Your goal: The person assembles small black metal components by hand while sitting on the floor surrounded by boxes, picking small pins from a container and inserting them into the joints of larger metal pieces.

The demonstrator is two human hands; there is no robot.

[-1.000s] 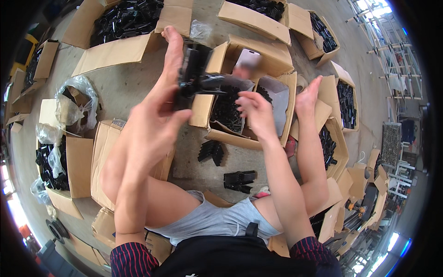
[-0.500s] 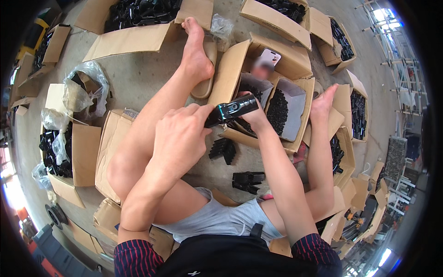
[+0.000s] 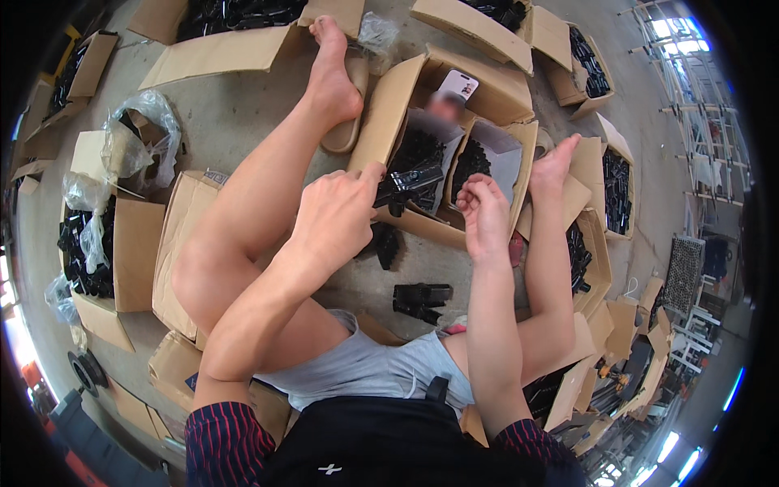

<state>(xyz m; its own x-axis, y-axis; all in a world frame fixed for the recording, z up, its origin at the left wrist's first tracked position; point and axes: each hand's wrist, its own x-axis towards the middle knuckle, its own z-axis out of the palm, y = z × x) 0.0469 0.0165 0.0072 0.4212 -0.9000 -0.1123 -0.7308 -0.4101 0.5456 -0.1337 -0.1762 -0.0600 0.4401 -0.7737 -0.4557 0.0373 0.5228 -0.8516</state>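
Note:
My left hand (image 3: 337,215) is closed round one end of a black plastic fitting (image 3: 420,178), which points to the right over the near side of an open cardboard box (image 3: 388,122). My right hand (image 3: 484,213) is apart from the fitting, raised at the near edge of a grey tray (image 3: 505,150) inside that box. Its fingers are curled together; whether a small piece is between them cannot be seen. Small black pieces (image 3: 471,162) fill part of this tray. Beside it, a second tray holds more small black pieces (image 3: 419,144).
A phone (image 3: 460,84) stands at the box's far side. Black fittings (image 3: 420,300) lie on the floor between my legs, with another group (image 3: 381,246) near the box. Cardboard boxes of black parts surround me, including one at the left (image 3: 138,252) with plastic bags (image 3: 162,138).
My right hand has come away from the black fitting and drawn back toward me, at the right tray. The left hand still holds the fitting. The whole view has shifted slightly.

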